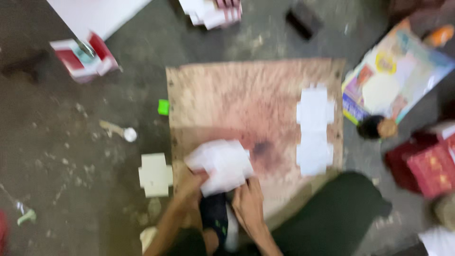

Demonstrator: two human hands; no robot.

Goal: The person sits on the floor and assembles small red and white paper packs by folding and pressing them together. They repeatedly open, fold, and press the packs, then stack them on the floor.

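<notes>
Frame blurred throughout; detail limited. A white die-cut card blank [222, 166] was held over the near edge of a brown worn board [246, 95] laid on the concrete floor [71, 156], prob. so the board served as a flat work surface. Left hand [192, 182] was closed on the blank's lower left corner, fingers curled under it; right hand [247, 201] was placed at the lower right edge, fingers bent against the card — a two-sided grip, seemingly for steadying or creasing the sheet, though exact finger positions couldn't be made out. Two more white blanks [314, 130] were laid flat in a column on the board's right side, well apart from the hands, within reach. Another cross-shaped blank [155, 174] was left on the floor just beside the board's left edge. A red-and-white carton [84, 58] was seen far left, red boxes [429, 168] at right, a colourful printed sheet [395, 76] upper right. A dark-clad knee [332, 213] was drawn up beside the board
</notes>
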